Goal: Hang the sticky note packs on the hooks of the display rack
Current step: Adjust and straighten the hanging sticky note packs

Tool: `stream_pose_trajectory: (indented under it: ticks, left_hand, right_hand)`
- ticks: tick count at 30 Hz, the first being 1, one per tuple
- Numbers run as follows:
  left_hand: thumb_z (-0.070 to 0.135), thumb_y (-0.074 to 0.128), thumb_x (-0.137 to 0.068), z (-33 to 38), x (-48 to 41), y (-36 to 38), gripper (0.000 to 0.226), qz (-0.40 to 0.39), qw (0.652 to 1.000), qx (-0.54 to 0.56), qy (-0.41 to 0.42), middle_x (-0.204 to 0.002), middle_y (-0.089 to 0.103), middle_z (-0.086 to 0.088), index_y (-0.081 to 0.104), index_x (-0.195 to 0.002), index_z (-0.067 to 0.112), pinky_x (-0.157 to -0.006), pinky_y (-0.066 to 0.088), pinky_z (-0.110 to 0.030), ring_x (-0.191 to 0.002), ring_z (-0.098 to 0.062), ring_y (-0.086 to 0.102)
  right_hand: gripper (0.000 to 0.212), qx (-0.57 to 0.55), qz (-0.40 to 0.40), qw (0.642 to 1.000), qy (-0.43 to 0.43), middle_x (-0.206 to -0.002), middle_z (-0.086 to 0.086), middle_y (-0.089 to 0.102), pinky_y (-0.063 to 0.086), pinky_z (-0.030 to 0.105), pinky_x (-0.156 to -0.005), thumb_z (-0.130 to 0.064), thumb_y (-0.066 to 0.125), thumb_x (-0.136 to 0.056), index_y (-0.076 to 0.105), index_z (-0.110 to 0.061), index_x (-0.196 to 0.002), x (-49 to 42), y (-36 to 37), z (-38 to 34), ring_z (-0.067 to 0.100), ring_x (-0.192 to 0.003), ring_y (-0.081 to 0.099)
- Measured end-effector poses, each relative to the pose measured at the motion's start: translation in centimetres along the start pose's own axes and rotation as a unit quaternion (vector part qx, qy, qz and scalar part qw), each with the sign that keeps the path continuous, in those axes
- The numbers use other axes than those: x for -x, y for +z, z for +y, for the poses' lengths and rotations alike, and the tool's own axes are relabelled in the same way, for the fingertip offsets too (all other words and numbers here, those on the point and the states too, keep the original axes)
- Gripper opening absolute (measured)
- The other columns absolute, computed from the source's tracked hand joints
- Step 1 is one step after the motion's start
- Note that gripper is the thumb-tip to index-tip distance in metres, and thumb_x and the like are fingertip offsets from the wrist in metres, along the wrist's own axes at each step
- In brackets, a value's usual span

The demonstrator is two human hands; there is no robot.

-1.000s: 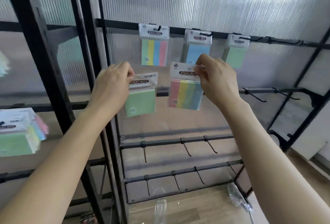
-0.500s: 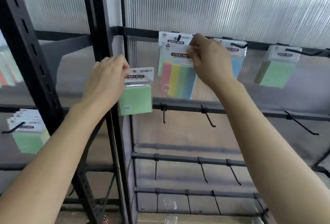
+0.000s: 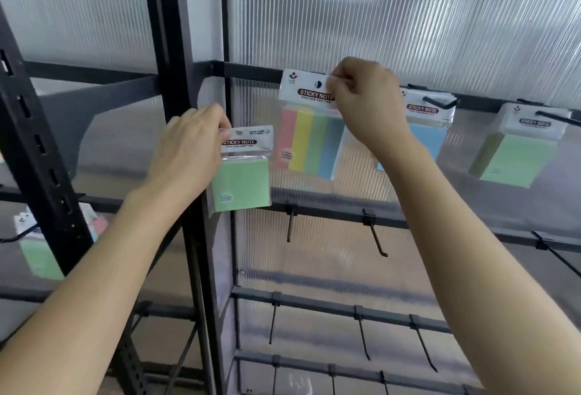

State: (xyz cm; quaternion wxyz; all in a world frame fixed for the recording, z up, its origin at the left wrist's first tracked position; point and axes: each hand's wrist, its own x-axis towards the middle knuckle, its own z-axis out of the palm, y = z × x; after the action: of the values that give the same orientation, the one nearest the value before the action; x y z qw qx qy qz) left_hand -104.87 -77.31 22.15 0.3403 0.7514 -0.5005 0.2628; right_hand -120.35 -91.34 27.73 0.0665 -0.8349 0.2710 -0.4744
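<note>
Head camera looks up at a black display rack [image 3: 37, 143] with a ribbed see-through wall [image 3: 393, 17] behind it. The right hand [image 3: 367, 102] is up by the top bar [image 3: 251, 69]. Its grip is tight: finger and thumb pinch the white top card of a striped pack [image 3: 309, 143] of sticky notes, with pink, yellow, green and blue strips. The pack hangs down from the hand, and its little hole sits right in front of the bar. I cannot tell if a hook goes through the hole.

The left hand [image 3: 188, 149] is lower and more to the left, in front of the black post [image 3: 176, 80]. Its grip holds a green pack [image 3: 242, 184] by the top card. This pack is in the air, just beside the striped pack and a bit lower.

To the right, a blue pack [image 3: 429, 140] hangs on a hook of the top bar, partly behind the right arm. Farther right, a far green pack [image 3: 515, 158] hangs on its own hook. Below, bare hooks [image 3: 375, 237] stick out from the lower bars. Far left, behind the rack's side post, more packs [image 3: 41, 256] hang on a hook.
</note>
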Motion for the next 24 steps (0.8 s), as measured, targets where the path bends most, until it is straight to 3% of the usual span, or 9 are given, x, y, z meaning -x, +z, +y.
stream_pose_trajectory:
  ticks: [6, 11, 16, 24]
  left_hand:
    - [0.012, 0.047, -0.095, 0.0, -0.1, 0.7, 0.009, 0.012, 1.0, -0.006, 0.01, -0.083, 0.04, 0.003, 0.053, -0.092, 0.007, -0.066, 0.017, -0.022, -0.075, -0.015, 0.032]
    - [0.015, 0.046, -0.095, -0.2, -0.4, 1.4, 0.009, 0.001, 1.0, 0.0, 0.025, -0.085, 0.045, 0.003, 0.046, -0.087, 0.013, -0.067, 0.02, -0.023, -0.078, -0.014, 0.037]
    - [0.016, 0.045, -0.096, 0.0, -0.5, 1.6, 0.011, 0.006, 0.999, 0.01, 0.036, -0.086, 0.047, 0.004, 0.051, -0.09, 0.009, -0.068, 0.021, -0.023, -0.078, -0.014, 0.039]
    - [0.015, 0.046, -0.095, -0.7, -0.2, 1.6, 0.009, 0.0, 0.999, 0.023, 0.048, -0.088, 0.056, -0.003, 0.048, -0.087, 0.012, -0.07, 0.024, -0.026, -0.078, -0.015, 0.04]
  right_hand:
    - [0.015, 0.023, -0.015, 1.0, -0.004, -0.074, -0.001, 0.058, 0.035, 0.029, -0.057, -0.017, 0.049, -0.09, 0.062, -0.011, -0.086, -0.7, 0.7, 1.2, 0.02, -0.074, 0.055]
    - [0.011, 0.05, -0.035, 0.998, -0.02, -0.08, -0.003, 0.057, 0.031, 0.027, -0.062, -0.025, 0.063, -0.086, 0.06, -0.014, -0.087, -1.5, 1.2, 2.4, 0.015, -0.078, 0.05]
    - [0.018, 0.109, 0.0, 0.994, -0.01, -0.094, 0.006, 0.064, 0.038, 0.031, -0.065, -0.027, 0.06, -0.087, 0.063, -0.012, -0.096, -2.4, 2.4, 2.9, 0.025, -0.091, 0.056]
    - [0.021, 0.161, 0.047, 0.986, -0.016, -0.105, 0.005, 0.061, 0.03, 0.028, -0.071, -0.022, 0.057, -0.087, 0.059, -0.012, -0.105, -2.4, 3.2, 2.8, 0.023, -0.101, 0.05]
